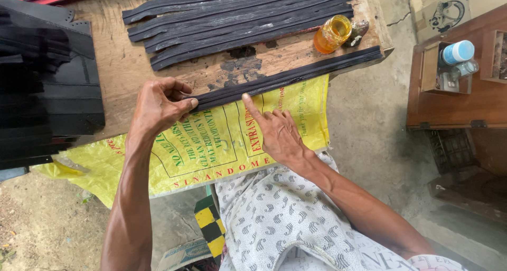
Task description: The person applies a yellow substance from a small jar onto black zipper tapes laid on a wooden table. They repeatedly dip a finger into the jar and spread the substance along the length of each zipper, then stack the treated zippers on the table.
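A long black strip point(288, 76) lies along the near edge of the wooden counter point(119, 65), running from the frame's centre up toward the right. The left hand point(158, 106) pinches its near end, grip closed on it between thumb and fingers. The right hand point(277, 131) lies open, forefinger pressing the strip. More black strips point(237, 17) lie stacked above, a small amber jar point(332, 33) at their right. A yellow printed sack point(211, 144) hangs below.

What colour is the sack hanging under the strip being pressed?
Yellow sack, printed in green and red; it shows plainly in the head view.
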